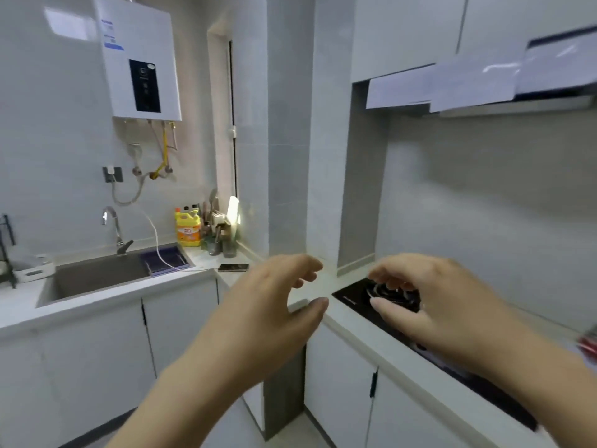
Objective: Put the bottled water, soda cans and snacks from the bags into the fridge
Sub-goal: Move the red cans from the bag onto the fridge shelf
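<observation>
Both my hands are raised in front of me over the kitchen counter corner, and neither holds anything. My left hand [277, 299] has loosely spread, slightly curved fingers with the thumb apart. My right hand [429, 299] hovers above the black stove top [352, 297], fingers loosely bent and empty. A blurred red thing [589, 345] shows at the right edge on the counter; I cannot tell what it is. No fridge, bags, bottled water, cans or snacks are plainly in view.
A sink [97, 276] with a tap [113, 227] lies at the left. A phone [233, 267], a yellow detergent bottle [188, 229] and a utensil holder [214, 232] stand near the corner. White cabinets run below the counter; a range hood [484, 88] hangs above the stove.
</observation>
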`<state>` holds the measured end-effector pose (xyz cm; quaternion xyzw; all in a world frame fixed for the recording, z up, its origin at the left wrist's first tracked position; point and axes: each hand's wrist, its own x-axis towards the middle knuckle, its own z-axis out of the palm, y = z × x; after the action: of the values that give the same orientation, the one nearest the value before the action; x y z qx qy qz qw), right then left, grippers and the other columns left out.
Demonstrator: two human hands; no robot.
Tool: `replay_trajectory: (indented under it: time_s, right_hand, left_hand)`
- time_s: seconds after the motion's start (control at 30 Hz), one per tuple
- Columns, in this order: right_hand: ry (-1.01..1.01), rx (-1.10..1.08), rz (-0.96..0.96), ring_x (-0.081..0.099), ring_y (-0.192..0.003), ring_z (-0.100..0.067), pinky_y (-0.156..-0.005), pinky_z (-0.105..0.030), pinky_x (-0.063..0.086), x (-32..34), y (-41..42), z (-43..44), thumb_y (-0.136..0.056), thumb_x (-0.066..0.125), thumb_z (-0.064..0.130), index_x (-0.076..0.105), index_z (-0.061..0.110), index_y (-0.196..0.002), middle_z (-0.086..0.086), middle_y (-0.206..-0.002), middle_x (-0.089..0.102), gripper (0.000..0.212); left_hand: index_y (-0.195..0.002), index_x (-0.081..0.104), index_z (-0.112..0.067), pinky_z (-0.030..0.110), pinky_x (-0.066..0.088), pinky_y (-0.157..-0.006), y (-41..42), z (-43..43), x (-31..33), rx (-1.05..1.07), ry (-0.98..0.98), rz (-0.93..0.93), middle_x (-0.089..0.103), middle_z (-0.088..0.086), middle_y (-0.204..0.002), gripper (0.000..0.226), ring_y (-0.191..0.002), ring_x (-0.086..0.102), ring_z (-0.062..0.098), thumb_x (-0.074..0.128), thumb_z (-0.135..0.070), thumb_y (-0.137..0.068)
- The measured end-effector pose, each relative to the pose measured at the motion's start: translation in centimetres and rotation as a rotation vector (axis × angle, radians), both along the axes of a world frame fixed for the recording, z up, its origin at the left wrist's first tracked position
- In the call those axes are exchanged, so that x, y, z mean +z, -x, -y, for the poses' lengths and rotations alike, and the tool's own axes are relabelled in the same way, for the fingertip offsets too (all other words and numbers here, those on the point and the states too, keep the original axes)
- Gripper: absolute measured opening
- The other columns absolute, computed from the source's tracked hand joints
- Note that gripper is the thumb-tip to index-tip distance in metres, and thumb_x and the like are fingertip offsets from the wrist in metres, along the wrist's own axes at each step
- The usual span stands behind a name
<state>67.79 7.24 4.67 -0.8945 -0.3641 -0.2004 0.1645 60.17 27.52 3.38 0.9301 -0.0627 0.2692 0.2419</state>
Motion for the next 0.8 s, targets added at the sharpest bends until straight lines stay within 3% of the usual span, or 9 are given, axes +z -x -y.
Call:
replay_trajectory:
  time_s: [0.23, 0.4, 0.53, 0.8]
  right_hand:
    - [0.02, -0.323, -0.076, 0.052, -0.097, 0.007, -0.079, -0.008, 0.04, -1.8, -3.3, 4.7, -0.087, 0.057, 0.041, 0.059, 0.037, -0.111, 0.029, -0.099, 0.055, 0.025]
    - [-0.045, -0.537, -0.157, 0.054, -0.098, 0.005, -0.088, -0.019, 0.046, -3.6, -3.7, 8.8, -0.086, 0.06, 0.038, 0.061, 0.037, -0.107, 0.028, -0.101, 0.058, 0.021]
    - [-0.07, -0.648, -0.193, 0.05, -0.099, 0.013, -0.087, -0.016, 0.044, -5.1, -3.9, 12.1, -0.085, 0.058, 0.043, 0.058, 0.041, -0.111, 0.032, -0.103, 0.054, 0.026]
    - [-0.173, -0.772, -0.226, 0.056, -0.099, 0.006, -0.087, -0.024, 0.05, -8.3, -7.4, 19.7, -0.085, 0.061, 0.042, 0.061, 0.038, -0.104, 0.025, -0.102, 0.061, 0.02]
  left_hand:
    - [-0.122, 0.051, -0.038, 0.019, 0.047, -0.091, -9.3, 2.7, -1.0, -0.306, 0.022, -0.014, 0.056, -0.026, -0.113, 0.034, -0.106, 0.051, -0.008, 0.055, -0.041, -0.089]
    - [-0.127, 0.05, -0.035, 0.015, 0.044, -0.092, -14.4, 6.4, -3.2, -0.485, 0.038, -0.066, 0.056, -0.023, -0.119, 0.038, -0.107, 0.051, -0.008, 0.055, -0.039, -0.09]
    - [-0.126, 0.051, -0.036, 0.02, 0.046, -0.093, -17.7, 10.3, -4.8, -0.603, 0.036, -0.137, 0.057, -0.022, -0.116, 0.038, -0.107, 0.051, -0.007, 0.055, -0.04, -0.089]
    - [-0.12, 0.055, -0.032, 0.024, 0.047, -0.093, -23.9, 18.9, -6.8, -0.731, 0.002, -0.193, 0.058, -0.019, -0.116, 0.032, -0.107, 0.054, -0.004, 0.056, -0.038, -0.088]
